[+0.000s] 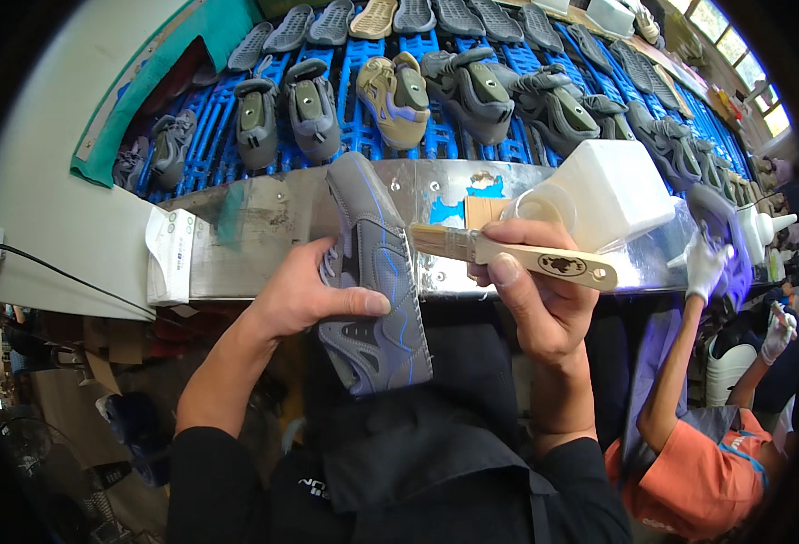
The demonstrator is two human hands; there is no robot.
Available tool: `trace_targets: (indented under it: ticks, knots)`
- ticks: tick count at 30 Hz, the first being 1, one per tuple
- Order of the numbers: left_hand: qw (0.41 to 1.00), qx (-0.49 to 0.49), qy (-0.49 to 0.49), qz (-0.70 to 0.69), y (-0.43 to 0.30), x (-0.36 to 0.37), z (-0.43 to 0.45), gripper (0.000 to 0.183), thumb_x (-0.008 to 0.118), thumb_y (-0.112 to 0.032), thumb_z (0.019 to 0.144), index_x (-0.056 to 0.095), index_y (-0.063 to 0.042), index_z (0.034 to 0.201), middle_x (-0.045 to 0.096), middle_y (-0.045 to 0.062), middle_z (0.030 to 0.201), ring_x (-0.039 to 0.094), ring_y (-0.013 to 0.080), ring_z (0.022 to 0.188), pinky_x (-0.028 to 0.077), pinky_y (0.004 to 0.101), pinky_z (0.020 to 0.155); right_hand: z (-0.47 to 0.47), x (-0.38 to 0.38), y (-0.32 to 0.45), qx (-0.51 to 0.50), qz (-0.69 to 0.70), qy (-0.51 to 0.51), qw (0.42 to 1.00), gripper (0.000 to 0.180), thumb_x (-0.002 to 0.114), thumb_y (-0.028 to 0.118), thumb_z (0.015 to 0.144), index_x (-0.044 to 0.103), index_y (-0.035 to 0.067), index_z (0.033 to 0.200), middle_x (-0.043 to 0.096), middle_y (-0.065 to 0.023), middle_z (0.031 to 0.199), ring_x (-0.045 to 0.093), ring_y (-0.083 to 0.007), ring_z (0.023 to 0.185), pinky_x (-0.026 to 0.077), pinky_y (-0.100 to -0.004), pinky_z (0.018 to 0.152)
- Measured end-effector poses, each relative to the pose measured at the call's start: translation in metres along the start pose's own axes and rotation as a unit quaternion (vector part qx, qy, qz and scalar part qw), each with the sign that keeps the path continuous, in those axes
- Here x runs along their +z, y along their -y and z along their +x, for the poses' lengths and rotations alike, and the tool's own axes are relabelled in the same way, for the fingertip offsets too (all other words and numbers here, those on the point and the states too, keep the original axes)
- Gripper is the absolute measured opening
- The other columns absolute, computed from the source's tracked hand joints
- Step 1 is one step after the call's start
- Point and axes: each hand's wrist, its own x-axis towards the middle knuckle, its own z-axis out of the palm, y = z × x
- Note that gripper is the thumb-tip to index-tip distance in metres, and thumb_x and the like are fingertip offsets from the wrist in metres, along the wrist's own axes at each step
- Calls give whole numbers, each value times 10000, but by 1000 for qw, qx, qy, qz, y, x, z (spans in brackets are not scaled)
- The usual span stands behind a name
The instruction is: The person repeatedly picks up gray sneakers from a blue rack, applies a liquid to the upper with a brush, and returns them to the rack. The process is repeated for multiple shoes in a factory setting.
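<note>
A grey shoe upper point(380, 272) is held on its side by my left hand point(318, 289), thumb across its side panel. A thin blue line runs along the panel, and stitching follows the edge on the right. My right hand point(542, 292) grips a flat paintbrush point(535, 262) by its pale wooden handle. The bristles point left, close beside the upper's stitched edge; whether they touch it I cannot tell. Behind the right hand, a white plastic container point(610, 190) lies tilted on the metal ledge, its round mouth facing my hand.
Shoe uppers on lasts point(393, 102) and grey soles point(461, 17) line a blue roller conveyor point(440, 136) beyond the metal ledge point(270, 217). A white box point(171, 255) stands at left. At right, a gloved co-worker point(699, 469) holds a shoe near a white squeeze bottle point(756, 228).
</note>
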Motion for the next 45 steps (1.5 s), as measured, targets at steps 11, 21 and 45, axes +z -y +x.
trace_targets:
  ticks: [11,21,45]
  knots:
    - [997,-28,-26,74,-18,21,-18,655,1055,-272,776,763,30,1280,836,89,1143,788,168,1038,622,345,985,8,3,29,-92,-147,69,982,271,806,-20,973,760,-45,1238,804,-158,1069,780,-255,870,596,-343,782]
    - [997,-50,-30,40,-22,28,-20,593,1036,-259,805,785,16,1267,837,79,1134,787,160,1022,627,340,963,3,6,38,-122,-200,95,967,233,794,1,976,764,-51,1201,807,-132,1000,755,-194,832,586,-312,778]
    - [999,-39,-24,11,-16,23,-23,617,1013,-276,846,762,41,1312,809,93,1158,766,165,1026,620,338,956,-11,-12,55,-15,-114,169,979,202,811,-28,918,765,-26,1115,806,-170,1036,802,-351,879,621,-413,802]
